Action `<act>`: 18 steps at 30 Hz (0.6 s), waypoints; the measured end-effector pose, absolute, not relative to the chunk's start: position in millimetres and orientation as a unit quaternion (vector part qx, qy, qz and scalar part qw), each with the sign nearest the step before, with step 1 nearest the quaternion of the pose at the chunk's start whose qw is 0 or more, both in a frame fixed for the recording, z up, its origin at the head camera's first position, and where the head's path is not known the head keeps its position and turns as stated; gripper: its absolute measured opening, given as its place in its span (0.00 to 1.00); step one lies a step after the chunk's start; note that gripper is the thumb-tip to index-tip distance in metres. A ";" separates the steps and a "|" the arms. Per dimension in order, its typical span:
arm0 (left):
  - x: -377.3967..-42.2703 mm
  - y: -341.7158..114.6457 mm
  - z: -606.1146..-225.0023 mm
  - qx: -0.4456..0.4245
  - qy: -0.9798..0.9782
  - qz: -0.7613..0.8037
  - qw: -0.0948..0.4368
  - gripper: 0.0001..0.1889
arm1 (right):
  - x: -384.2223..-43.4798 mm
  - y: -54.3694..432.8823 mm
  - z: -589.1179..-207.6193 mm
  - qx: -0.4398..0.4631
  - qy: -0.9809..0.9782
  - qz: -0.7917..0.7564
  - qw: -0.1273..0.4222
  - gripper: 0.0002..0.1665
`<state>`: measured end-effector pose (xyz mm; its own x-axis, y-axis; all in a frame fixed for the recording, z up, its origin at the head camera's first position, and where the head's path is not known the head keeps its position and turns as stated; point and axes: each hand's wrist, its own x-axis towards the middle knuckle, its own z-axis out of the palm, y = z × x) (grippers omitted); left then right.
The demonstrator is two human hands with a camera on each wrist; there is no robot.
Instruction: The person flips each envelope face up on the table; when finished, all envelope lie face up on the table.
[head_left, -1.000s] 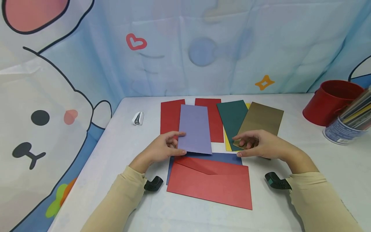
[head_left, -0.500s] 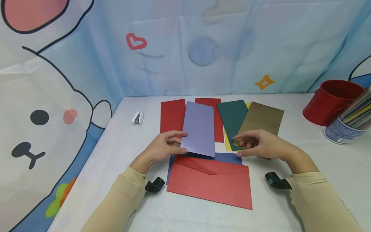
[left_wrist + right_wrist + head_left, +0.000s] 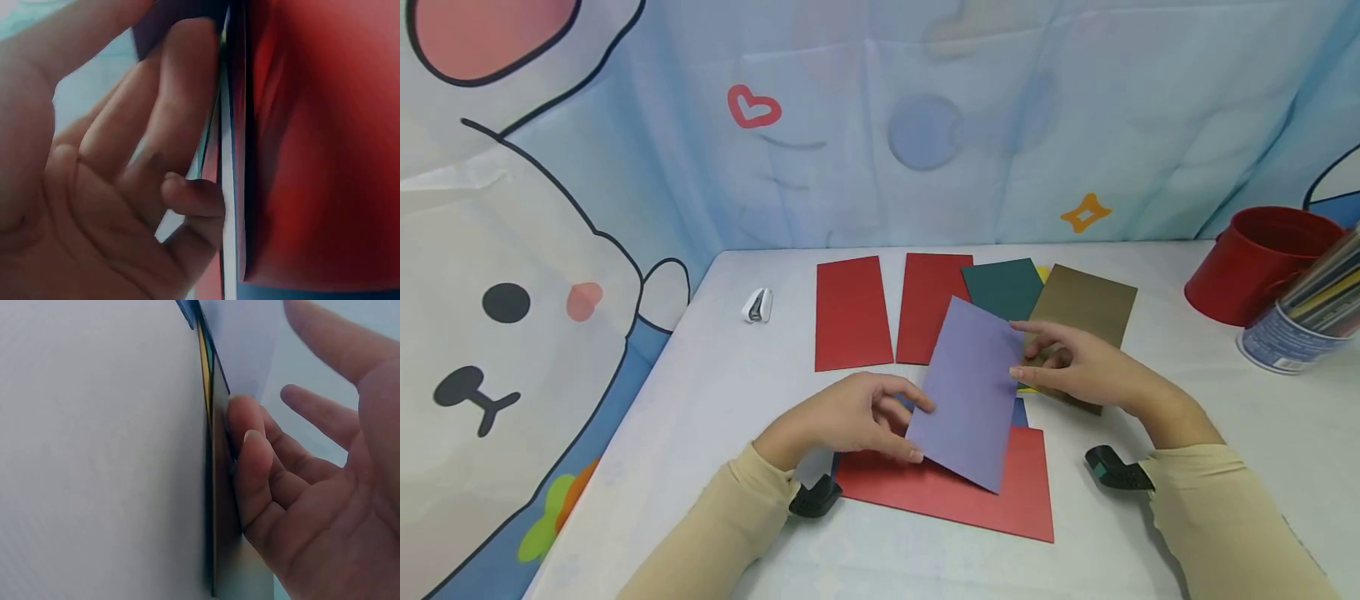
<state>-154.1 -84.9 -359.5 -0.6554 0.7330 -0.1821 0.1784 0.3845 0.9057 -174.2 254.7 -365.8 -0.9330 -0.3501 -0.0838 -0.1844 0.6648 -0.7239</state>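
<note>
though partly under papers (image 3: 853, 312), white tabletop (image 3: 730, 375), blue curtain (image 3: 850, 183)

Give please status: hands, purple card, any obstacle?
Left hand holds purple card. Right hand at its edge, grip unclear. Card slanted over nearest red card; no obvious obstacle.

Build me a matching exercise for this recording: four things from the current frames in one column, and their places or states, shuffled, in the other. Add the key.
Things
1. Purple paper piece
2. Small white object
3. Red mug
4. Dark green paper piece

Places or states
A. On the table, left of all the paper
B. Partly under the gold-brown paper piece
C. Held near a corner by the left hand, over the front red envelope
D. At the right, beside the blue-and-white container

Right pairs: 1-C; 2-A; 3-D; 4-B
</note>
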 end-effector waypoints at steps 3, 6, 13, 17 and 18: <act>-149.7 -80.6 -359.1 0.341 0.801 0.409 0.273 0.27 | -175.2 254.1 -369.0 -0.154 0.913 -0.366 0.095 0.45; -146.0 -76.7 -358.4 0.382 0.811 0.369 0.245 0.30 | -176.5 253.5 -372.0 -0.166 0.918 -0.351 0.076 0.43; -141.3 -69.1 -361.9 0.418 0.841 0.274 0.205 0.35 | -176.0 251.5 -371.2 -0.164 0.933 -0.318 0.033 0.40; -141.7 -68.6 -365.9 0.420 0.849 0.258 0.193 0.35 | -176.7 251.6 -372.0 -0.153 0.942 -0.298 0.028 0.39; -141.9 -68.5 -367.2 0.420 0.849 0.258 0.191 0.34 | -176.9 251.7 -372.6 -0.149 0.944 -0.294 0.031 0.40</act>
